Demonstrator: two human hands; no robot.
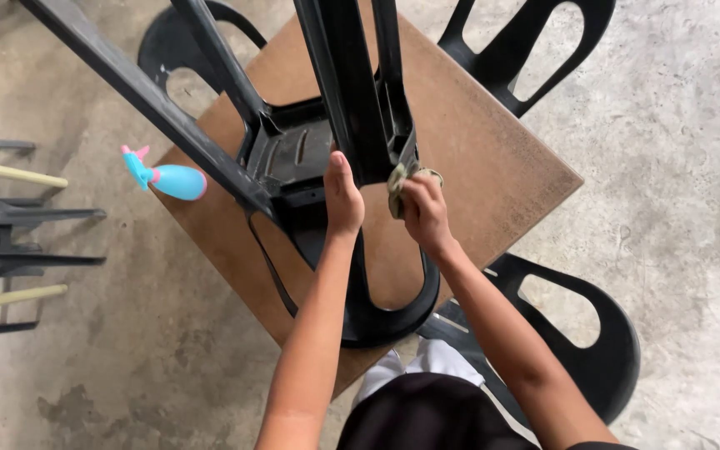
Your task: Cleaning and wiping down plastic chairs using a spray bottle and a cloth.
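Note:
A black plastic chair (293,158) lies upside down on a brown square table (493,158), its legs pointing up toward the camera. My left hand (342,196) rests flat against the near leg (352,83), close to the seat's underside. My right hand (423,212) presses a small greenish cloth (399,179) against the base of that same leg. The chair's curved backrest (377,321) hangs over the table's near edge, by my knees.
A pink and blue spray bottle (168,179) lies at the table's left edge. Black chairs stand around the table: at back left (160,50), back right (535,50) and front right (602,350). Stacked chair legs (10,242) are at far left on the concrete floor.

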